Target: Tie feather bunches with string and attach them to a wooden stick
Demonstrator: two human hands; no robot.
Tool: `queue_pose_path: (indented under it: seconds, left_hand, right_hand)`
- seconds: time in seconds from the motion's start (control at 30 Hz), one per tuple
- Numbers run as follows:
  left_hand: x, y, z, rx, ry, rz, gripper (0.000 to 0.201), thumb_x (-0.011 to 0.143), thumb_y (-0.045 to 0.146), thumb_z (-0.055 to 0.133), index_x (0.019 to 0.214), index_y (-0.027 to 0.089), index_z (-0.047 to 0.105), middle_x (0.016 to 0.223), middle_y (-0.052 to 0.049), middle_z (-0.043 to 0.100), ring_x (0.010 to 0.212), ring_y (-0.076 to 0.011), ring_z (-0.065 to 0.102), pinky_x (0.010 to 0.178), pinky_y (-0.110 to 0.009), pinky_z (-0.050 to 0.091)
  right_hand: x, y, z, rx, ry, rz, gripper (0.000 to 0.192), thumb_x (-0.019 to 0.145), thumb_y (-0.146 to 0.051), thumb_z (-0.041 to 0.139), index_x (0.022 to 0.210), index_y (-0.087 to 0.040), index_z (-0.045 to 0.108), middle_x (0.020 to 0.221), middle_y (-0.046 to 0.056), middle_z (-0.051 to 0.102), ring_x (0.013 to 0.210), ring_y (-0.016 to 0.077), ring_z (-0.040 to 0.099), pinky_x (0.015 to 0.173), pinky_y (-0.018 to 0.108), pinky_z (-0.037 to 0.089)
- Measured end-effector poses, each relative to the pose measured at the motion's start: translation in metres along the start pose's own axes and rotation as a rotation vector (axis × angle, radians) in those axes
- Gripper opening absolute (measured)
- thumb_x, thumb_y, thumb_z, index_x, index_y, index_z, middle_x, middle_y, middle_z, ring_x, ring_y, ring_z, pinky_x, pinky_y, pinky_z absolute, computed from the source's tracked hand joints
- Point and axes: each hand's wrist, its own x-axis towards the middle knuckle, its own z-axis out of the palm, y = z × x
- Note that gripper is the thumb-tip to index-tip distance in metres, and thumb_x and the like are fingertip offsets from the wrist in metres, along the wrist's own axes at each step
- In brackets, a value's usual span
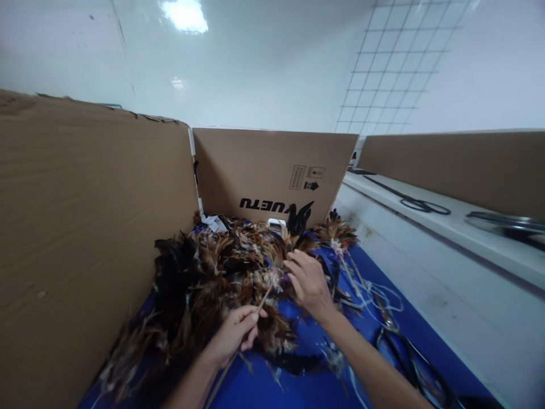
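My left hand is closed around a thin stick, which slants up to the right and runs down past my wrist. At the stick's upper end sits a tuft of brown feathers with pale, pinkish bases. Just right of that tuft is my right hand, its fingers apart and slightly bent over the feathers. Nothing shows in its grasp, though the fingertips are close to the feathers. A heap of loose brown and black feathers spreads behind and left of both hands.
Cardboard panels wall the blue table surface at back and left. At right lie another feathered bundle on sticks, pale string and black-handled scissors. A white ledge holds another pair of scissors.
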Motion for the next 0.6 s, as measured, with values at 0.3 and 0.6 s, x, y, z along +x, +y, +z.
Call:
queue_pose_path:
  seconds: [0.3,0.6]
  left_hand:
    - [0.002,-0.004,0.006,0.044,0.028,-0.005,0.043,0.080,0.043,0.051,0.105,0.008,0.053,0.048,0.003,0.052,0.032,-0.0031,0.033,0.036,-0.017,0.019]
    - [0.004,-0.013,0.007,0.146,0.046,0.048,0.029,0.079,0.039,0.054,0.091,0.012,0.053,0.049,0.003,0.055,0.031,-0.0034,0.036,0.035,-0.015,0.024]
  right_hand:
    - [-0.014,-0.014,0.012,1.007,-0.087,1.188,0.026,0.066,-0.036,0.069,0.084,-0.020,0.060,0.076,0.003,0.063,0.063,0.0158,0.058,0.049,0.025,0.040]
    - [-0.011,-0.030,0.032,1.412,-0.179,1.279,0.028,0.065,-0.039,0.072,0.072,-0.016,0.057,0.066,0.000,0.062,0.058,0.0114,0.056,0.045,0.020,0.036]
